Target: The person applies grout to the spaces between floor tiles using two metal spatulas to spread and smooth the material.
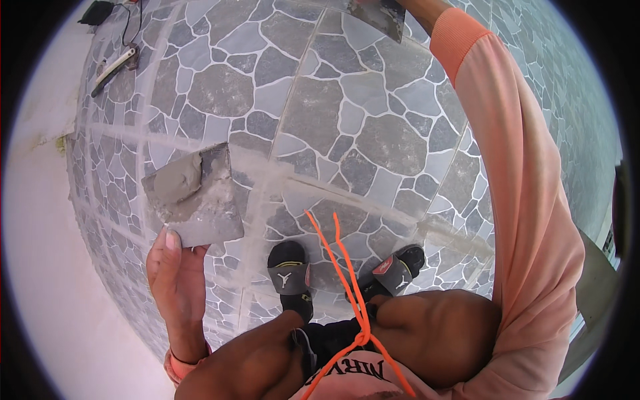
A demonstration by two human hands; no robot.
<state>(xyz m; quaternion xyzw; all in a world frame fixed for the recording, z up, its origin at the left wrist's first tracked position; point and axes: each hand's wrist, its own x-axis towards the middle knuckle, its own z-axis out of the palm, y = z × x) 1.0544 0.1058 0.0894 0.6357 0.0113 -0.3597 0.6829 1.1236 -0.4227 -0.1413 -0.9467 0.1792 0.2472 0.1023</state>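
Note:
My left hand (175, 277) is closed on the near edge of a squarish flat plate (220, 223), thumb on top. A thick, wet heap of grey mortar (177, 181) lies on the plate's far left part, with a thinner smear beside it. My right arm reaches far forward, and my right hand (368, 3) is mostly cut off by the top edge. It grips a dark flat blade (381, 20) with grey residue, held close over the tiled floor (320, 110). Whether the blade touches the tiles, I cannot tell.
Two orange drawstrings (347, 267) hang in front of my knees. My sandalled feet (288, 270) stand on the tiles. A tool with a pale handle (115, 70) and a black object with a cable (97, 12) lie at the far left, near a pale wall (47, 220).

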